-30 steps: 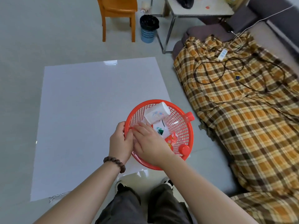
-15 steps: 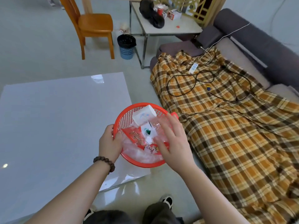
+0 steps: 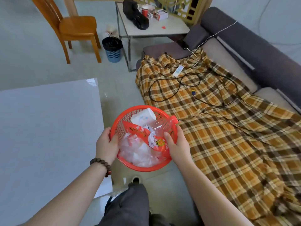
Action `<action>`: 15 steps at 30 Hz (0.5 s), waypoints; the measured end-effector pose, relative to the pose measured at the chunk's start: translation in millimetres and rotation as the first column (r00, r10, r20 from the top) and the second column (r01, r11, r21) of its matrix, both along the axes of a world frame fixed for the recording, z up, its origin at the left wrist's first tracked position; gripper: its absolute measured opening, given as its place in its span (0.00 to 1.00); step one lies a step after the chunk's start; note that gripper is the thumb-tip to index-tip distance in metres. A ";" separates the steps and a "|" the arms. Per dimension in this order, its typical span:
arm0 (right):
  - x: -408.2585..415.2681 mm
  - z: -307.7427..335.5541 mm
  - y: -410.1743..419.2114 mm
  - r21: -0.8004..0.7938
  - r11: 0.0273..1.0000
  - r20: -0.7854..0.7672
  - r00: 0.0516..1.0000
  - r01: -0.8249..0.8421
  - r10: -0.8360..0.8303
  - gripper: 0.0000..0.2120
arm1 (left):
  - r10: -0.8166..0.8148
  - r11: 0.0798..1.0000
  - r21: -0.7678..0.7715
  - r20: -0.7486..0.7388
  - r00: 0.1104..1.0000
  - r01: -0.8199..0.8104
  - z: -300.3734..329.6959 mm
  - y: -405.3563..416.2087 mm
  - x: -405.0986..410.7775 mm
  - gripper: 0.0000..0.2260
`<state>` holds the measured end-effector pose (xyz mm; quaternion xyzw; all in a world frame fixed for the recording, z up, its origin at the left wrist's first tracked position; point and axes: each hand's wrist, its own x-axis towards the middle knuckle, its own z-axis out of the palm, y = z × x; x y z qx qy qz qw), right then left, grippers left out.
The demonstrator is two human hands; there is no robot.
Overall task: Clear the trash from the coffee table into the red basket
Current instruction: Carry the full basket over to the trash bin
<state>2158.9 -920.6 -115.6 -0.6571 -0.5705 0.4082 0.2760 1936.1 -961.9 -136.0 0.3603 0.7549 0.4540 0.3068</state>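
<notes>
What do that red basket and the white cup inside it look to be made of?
The round red basket looks like glossy moulded plastic, judging by its lattice walls and smooth rim. The white cup has a matt surface with a faint print, probably paper, though foam is possible.

The round red plastic mesh basket [image 3: 169,128] is held off the pale grey glossy table [image 3: 48,128], just beside its edge, tilted towards the viewer — inside lie a white paper cup [image 3: 143,117] on its side, a clear plastic bottle [image 3: 160,125], a red printed wrapper [image 3: 146,136] and crumpled clear plastic bags [image 3: 140,152].
</notes>
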 end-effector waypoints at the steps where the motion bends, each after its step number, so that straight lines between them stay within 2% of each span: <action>1: 2.1 -3.1 7.5 -0.005 1.000 -0.007 1.000 -0.002 0.002 0.28 | 0.017 1.000 -0.005 -0.003 1.000 -0.017 -0.8 5.9 4.7 0.10; 7: 3.1 -18.5 72.9 -0.012 0.999 -0.025 0.999 -0.047 0.046 0.25 | 0.078 0.995 -0.053 -0.019 0.997 -0.079 -12.9 62.7 13.1 0.06; 15: -40.3 -30.5 216.1 -0.043 0.992 0.009 0.993 -0.121 0.122 0.25 | 0.203 0.972 -0.109 -0.034 0.979 -0.206 -21.6 176.6 -16.3 0.06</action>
